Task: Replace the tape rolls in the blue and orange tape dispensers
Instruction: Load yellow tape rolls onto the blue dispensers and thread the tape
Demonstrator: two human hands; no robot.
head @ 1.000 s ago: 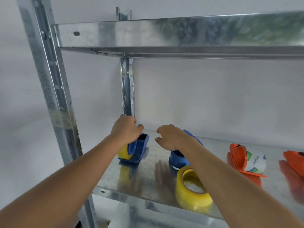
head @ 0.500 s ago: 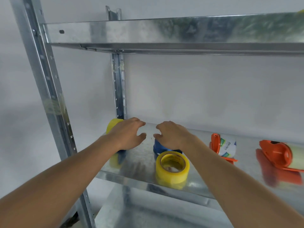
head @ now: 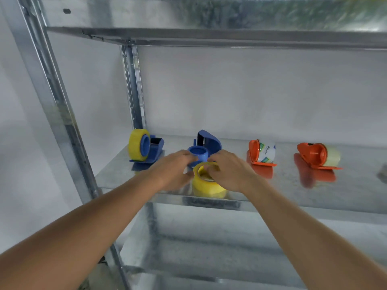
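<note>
A loose yellow tape roll lies flat near the front edge of the metal shelf. My right hand grips its rim, fingers curled into the core. My left hand touches the roll's left side and reaches the blue hub of an empty blue dispenser just behind. At the left stands a second blue dispenser loaded with a yellow roll. To the right lie two orange dispensers: one with a white printed roll, one with a pale roll.
The steel upright rises behind the left blue dispenser, and a front post stands at the far left. An upper shelf overhangs. A lower shelf lies below. White wall behind.
Both hands have come off the blue dispensers and closed in on the loose yellow roll. The loaded blue dispenser at the left now stands free. The view has shifted left.
</note>
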